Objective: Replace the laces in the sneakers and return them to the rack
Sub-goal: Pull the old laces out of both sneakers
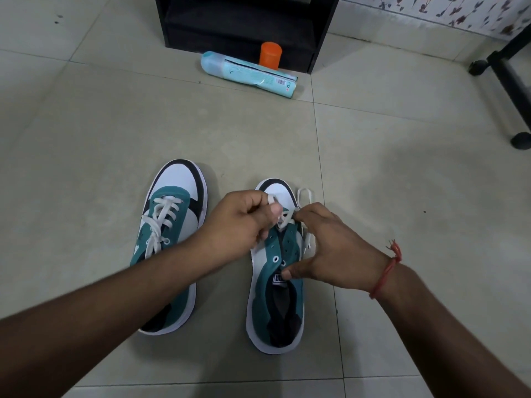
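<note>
Head view, looking down at a tiled floor (86, 133) on which two teal, white and black sneakers stand side by side, toes pointing away from the person. Left sneaker (169, 225): fully threaded with a white lace (161, 222) crossing its eyelets; the left forearm passes over its heel. Right sneaker (275, 285): most eyelets bare, with a white lace (287, 218) threaded only near the toe end; one loop of it lies on the floor just beside the toe, and another length hangs along the shoe's right flank. Left hand (244, 219): fingers curled, pinching one end of this lace above the toe area. Right hand (336, 248): fingertips pinch the same lace close to the left hand, while the thumb (290, 273) rests on the tongue near the upper eyelets. A red thread bracelet (386, 271) circles the right wrist. Beyond the sneakers, well apart from them, a light blue spray can (247, 73) lies on its side on the floor, with an orange cylindrical container (270, 55) standing upright just behind it. Both sit at the foot of a black shoe rack (247, 21) at the top of the frame. A black wheeled frame (505, 73) occupies the upper right corner, before a wall with a floral pattern (448, 10).
</note>
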